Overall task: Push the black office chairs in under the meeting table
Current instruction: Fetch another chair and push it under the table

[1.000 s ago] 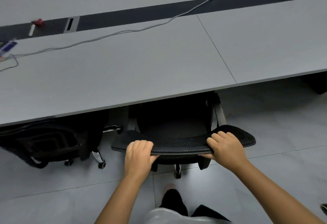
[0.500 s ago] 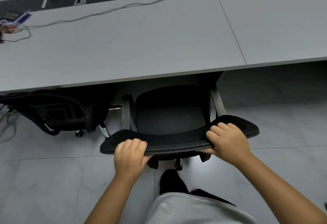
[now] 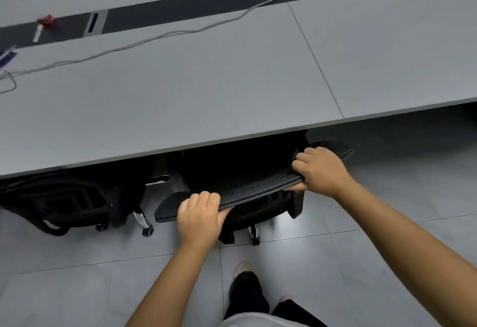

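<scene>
A grey table (image 3: 206, 89) stands over a grey tiled floor (image 3: 77, 288), a white cable (image 3: 160, 37) trailing across it. The left hand (image 3: 198, 219) and right hand (image 3: 321, 172) are both closed around the chair (image 3: 258, 187) backrest's top edge. The seat sits under the table; the edge runs left-right, angled, right end farther in. A second chair (image 3: 64, 203) sits tucked in at left.

Both forearms bare, no sleeves, no watch or rings on left hand (image 3: 200, 219) or right hand (image 3: 321, 172). Light grey top hem (image 3: 255, 321) near bottom edge. Black trousers (image 3: 247, 294). Pale pinkish shoe toe (image 3: 241, 267).
</scene>
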Tool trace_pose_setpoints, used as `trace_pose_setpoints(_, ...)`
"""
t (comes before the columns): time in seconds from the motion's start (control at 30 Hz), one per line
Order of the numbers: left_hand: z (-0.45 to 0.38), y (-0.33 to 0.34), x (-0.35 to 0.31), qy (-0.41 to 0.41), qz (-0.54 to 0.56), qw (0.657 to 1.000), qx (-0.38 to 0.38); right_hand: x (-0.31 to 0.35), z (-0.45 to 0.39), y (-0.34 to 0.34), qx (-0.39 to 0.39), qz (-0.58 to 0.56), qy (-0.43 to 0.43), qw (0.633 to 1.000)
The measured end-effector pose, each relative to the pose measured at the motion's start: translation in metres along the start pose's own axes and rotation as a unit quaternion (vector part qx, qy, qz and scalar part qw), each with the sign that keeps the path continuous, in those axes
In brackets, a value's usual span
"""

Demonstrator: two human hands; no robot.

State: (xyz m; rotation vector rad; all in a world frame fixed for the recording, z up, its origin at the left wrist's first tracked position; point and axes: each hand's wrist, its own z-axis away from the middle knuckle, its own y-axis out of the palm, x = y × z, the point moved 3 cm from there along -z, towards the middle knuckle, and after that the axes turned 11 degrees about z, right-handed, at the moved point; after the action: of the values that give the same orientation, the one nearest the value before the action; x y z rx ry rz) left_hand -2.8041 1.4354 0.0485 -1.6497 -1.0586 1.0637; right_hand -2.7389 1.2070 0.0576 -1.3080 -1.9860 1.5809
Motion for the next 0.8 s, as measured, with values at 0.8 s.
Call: trace_pose_setpoints(0.8, -0.085, 0.012, 0.08, 0.099, 0.004, 0.995, -0.017, 0.007, -0.063, 0.032, -0.077, 0.014, 0.069, 0.995)
